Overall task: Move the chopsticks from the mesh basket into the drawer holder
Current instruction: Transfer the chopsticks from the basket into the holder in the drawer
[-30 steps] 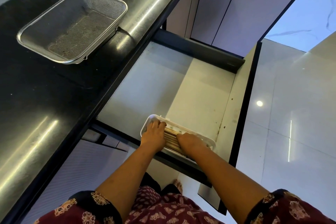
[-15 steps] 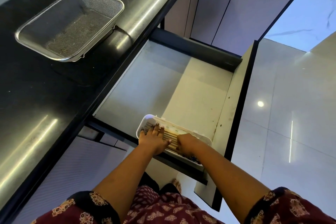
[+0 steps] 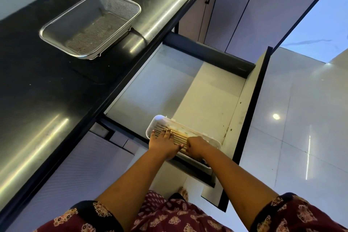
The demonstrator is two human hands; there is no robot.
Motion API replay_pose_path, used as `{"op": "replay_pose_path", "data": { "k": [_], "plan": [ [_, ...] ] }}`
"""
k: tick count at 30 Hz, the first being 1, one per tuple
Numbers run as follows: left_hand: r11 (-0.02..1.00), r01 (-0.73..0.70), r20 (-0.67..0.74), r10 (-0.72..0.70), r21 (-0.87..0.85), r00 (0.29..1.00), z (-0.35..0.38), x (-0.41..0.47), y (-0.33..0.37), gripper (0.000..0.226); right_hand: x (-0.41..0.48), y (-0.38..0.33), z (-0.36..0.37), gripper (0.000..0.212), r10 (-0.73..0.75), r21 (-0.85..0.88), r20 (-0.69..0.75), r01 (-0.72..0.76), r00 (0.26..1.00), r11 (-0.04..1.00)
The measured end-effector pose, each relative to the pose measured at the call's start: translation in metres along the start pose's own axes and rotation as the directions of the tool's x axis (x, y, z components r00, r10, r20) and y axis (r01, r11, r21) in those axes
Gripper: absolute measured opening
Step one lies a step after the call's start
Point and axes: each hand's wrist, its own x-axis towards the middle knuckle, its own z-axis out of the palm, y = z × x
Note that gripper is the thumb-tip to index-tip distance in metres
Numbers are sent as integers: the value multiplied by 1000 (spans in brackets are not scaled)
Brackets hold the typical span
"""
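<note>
The steel mesh basket (image 3: 90, 24) sits on the black counter and holds no chopsticks. A white holder (image 3: 160, 119) lies in the near corner of the open drawer (image 3: 188, 84). Several wooden chopsticks (image 3: 177, 134) lie side by side in it. My left hand (image 3: 162, 144) rests flat on the chopsticks with its fingers spread. My right hand (image 3: 196, 146) sits just to the right, its fingers curled down on the same chopsticks. The near part of the holder is hidden under both hands.
The black counter (image 3: 47, 90) runs along the left. The drawer's white front panel (image 3: 250, 118) sticks out over the glossy tiled floor (image 3: 301, 118). Closed cabinet doors (image 3: 254, 11) stand beyond. My foot (image 3: 183, 193) shows below the drawer.
My left hand has slid down from the holder's left end onto the chopsticks, fingers spreading. My right hand stays curled on them. The view has shifted slightly.
</note>
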Motion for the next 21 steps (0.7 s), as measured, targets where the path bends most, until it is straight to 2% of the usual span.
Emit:
{"op": "replay_pose_path", "data": {
  "k": [5,9,13,16,18,21],
  "plan": [
    [999,-47,-33,46,-16,998,0,-14,-6,65,-10,-8,4,28,58,-16,56,-57,997,998],
    [995,-101,-115,103,26,988,-12,-26,-18,50,-30,-12,2,31,72,13,13,-72,997,997],
    [993,-119,-119,117,-13,986,-9,-45,-30,50,-55,-25,2,30,92,189,-104,-71,990,979],
    [987,-159,-216,159,15,963,-3,-62,-36,38,-68,-37,7,31,112,344,-200,-37,973,938],
    [984,-180,-246,176,8,953,-3,-69,-37,35,-74,-45,10,33,123,404,-247,-13,961,915],
    [977,-210,-213,197,-44,957,-8,-81,-27,36,-91,-53,15,36,131,459,-279,12,951,889]
  ]
}}
